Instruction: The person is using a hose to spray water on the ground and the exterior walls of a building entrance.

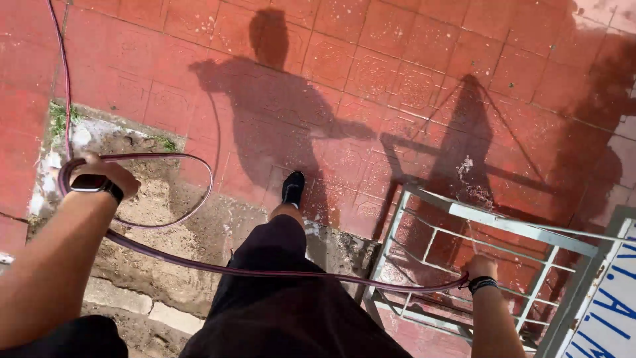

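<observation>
A long dark red hose (199, 264) runs across the view in loops over a red tiled floor (371, 73). My left hand (109, 174), with a black watch on the wrist, is closed on a coil of the hose at the left. My right hand (480, 267), with dark bands on the wrist, grips the hose's other stretch at the lower right, beside a metal frame. The hose sags between both hands across my legs in black shorts (278, 298). More hose (63, 73) trails up the left edge.
A grey metal grid frame (503, 229) stands at the lower right, beside a white sign with blue lettering (613, 311). A broken patch of bare concrete and dirt (159, 225) lies under my left side. My black shoe (293, 187) is on the tiles. Shadows fall ahead.
</observation>
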